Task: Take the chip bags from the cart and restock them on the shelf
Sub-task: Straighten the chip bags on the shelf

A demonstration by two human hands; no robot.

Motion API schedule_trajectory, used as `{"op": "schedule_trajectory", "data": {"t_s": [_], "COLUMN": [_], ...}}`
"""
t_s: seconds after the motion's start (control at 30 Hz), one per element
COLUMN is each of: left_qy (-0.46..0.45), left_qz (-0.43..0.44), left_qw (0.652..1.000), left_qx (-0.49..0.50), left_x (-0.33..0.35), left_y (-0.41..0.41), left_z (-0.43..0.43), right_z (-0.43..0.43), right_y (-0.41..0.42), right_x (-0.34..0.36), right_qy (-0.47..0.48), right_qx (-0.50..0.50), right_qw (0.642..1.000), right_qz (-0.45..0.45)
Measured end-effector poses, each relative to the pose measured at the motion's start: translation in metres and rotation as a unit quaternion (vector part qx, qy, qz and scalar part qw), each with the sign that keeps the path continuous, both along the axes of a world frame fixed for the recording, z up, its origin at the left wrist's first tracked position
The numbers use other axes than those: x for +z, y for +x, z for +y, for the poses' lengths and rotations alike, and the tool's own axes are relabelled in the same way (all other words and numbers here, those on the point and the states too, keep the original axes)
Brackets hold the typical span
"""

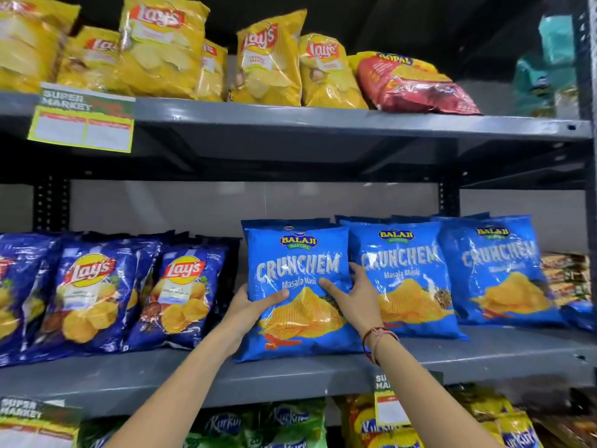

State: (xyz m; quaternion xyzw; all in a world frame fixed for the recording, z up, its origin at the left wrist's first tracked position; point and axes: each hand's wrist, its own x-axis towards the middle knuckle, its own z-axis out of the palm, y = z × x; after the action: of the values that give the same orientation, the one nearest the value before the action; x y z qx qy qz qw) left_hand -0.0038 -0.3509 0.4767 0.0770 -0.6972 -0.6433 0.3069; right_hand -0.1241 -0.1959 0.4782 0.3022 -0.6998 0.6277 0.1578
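Observation:
A light blue Balaji Crunchem chip bag (295,253) stands upright on the middle grey shelf (135,370), at the left end of its row. My left hand (255,303) grips its lower left edge, thumb across the front. My right hand (350,295) holds its right side, fingers spread over the front and pressed between this bag and the neighbouring Crunchem bag (407,276). A third Crunchem bag (497,270) stands further right. The cart is out of view.
Dark blue Lay's bags (93,289) fill the middle shelf's left part. Yellow Lay's bags (161,50) and a red Gopal bag (416,85) sit on the top shelf (323,124). Green and yellow Kurkure bags (258,425) are below. Price tags (82,121) hang from shelf edges.

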Motion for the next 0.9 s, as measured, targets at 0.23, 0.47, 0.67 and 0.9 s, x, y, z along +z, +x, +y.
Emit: {"op": "schedule_trajectory", "data": {"t_s": [0.23,0.47,0.67,0.9], "left_qy": [-0.050,-0.139,-0.178,-0.221], "left_qz": [-0.006,0.077,-0.080,-0.219], "left_qw": [0.994,0.958,0.945,0.922], "left_qx": [0.099,0.240,0.262,0.232], "left_x": [0.003,0.019,0.009,-0.013], "left_y": [0.006,0.069,0.106,0.114], "left_z": [-0.001,-0.044,-0.115,-0.136], "right_z": [-0.002,-0.012,-0.076,-0.175], "right_y": [0.005,0.069,0.132,0.113], "right_x": [-0.007,0.004,-0.001,-0.024], "right_qy": [0.012,-0.082,0.062,0.209], "right_qx": [-0.057,-0.068,0.120,0.159], "right_qw": [0.997,0.969,0.960,0.965], "right_qz": [0.053,0.222,0.243,0.010]}}
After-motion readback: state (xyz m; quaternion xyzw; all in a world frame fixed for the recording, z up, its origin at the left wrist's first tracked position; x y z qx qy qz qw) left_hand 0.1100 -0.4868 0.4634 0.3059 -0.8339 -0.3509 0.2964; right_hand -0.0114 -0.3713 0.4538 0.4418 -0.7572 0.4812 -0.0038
